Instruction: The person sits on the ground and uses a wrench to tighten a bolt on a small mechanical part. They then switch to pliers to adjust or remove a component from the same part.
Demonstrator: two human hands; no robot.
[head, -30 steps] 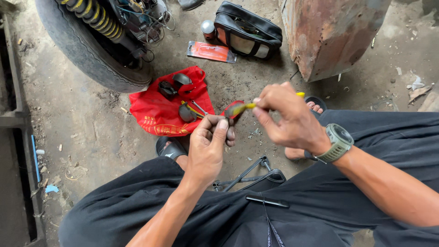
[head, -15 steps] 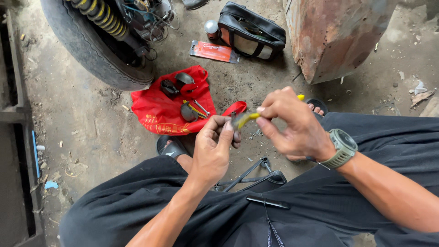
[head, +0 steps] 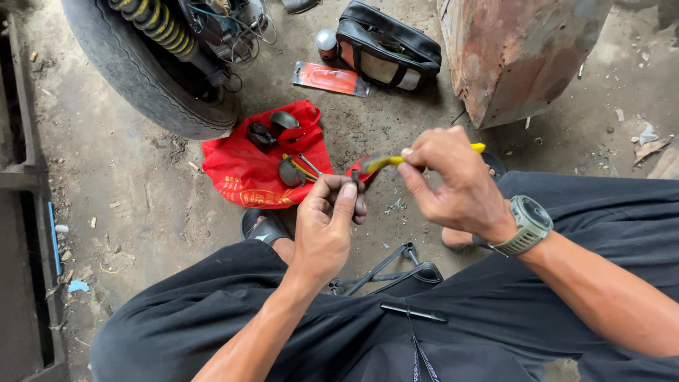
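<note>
Yellow-handled screwdriver [head: 396, 158] is gripped in the right hand's [head: 445, 184] curled fingers, its tip meeting a small dark part [head: 353, 177] pinched between the left hand's [head: 327, 223] thumb and fingertips, above a red cloth [head: 240, 173].

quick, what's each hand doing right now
Left hand: closed, pinching a small dark part.
Right hand: closed around a yellow-handled tool.
</note>
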